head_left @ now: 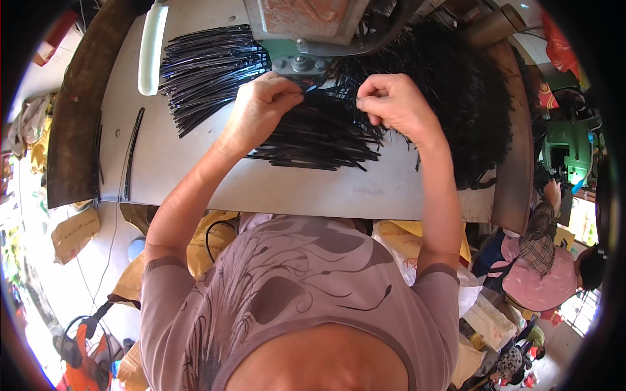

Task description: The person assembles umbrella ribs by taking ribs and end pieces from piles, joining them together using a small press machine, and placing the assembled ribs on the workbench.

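Note:
My left hand [264,107] is closed in a pinch beside the bolted metal die [300,64] of a machine; what its fingertips hold is too small to make out. To the right, my right hand [399,107] pinches what looks like the end of a thin black strip at the edge of a big tangled heap of black strips [456,98]. Between and below my hands lies a loose pile of black strips [313,133], roughly side by side. Another fanned row of strips [208,72] lies left of the die, their ends toward it.
Above the die hangs the machine's worn metal head [306,19]. A white lamp tube [152,49] stands at the upper left. Curved brown guards [81,124] border the pale worktable [326,195]. At far right, another person [541,274] sits by a green machine [567,150].

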A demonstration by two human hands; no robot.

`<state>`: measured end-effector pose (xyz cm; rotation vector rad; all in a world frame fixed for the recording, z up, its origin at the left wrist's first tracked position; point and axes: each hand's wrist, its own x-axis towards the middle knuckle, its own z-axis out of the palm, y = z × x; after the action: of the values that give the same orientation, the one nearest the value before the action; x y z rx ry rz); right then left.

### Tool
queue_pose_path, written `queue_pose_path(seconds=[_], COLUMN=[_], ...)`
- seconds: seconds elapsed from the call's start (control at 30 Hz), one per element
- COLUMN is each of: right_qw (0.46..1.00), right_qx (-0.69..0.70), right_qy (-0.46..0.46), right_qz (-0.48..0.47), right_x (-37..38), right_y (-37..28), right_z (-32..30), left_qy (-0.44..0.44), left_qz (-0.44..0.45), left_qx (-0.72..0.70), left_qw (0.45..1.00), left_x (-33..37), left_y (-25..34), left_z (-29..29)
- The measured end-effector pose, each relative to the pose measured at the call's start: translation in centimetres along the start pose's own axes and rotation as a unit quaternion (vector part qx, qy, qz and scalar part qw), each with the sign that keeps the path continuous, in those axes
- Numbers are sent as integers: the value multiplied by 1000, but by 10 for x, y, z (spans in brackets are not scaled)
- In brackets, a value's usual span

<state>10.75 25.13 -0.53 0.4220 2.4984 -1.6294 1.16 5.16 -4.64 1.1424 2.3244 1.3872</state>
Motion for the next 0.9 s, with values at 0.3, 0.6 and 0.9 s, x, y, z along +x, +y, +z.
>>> queue_pose_path(seconds=[0.3,0.6,0.9], right_qw=[998,998,993], right_qx=[58,60,92], right_qy=[-19,-15,-54], right_qz=[-18,-2,-47], right_x=[18,13,17], right_y=[6,1,5], right_z=[27,29,40], left_qy=[-7,-66,-78], left_qz=[-22,-72,-189], left_qx=[1,-42,-131], left_qw=[1000,994,970], left_x=[-1,3,-2], left_y=[1,3,7], left_z=[-8,-5,-9])
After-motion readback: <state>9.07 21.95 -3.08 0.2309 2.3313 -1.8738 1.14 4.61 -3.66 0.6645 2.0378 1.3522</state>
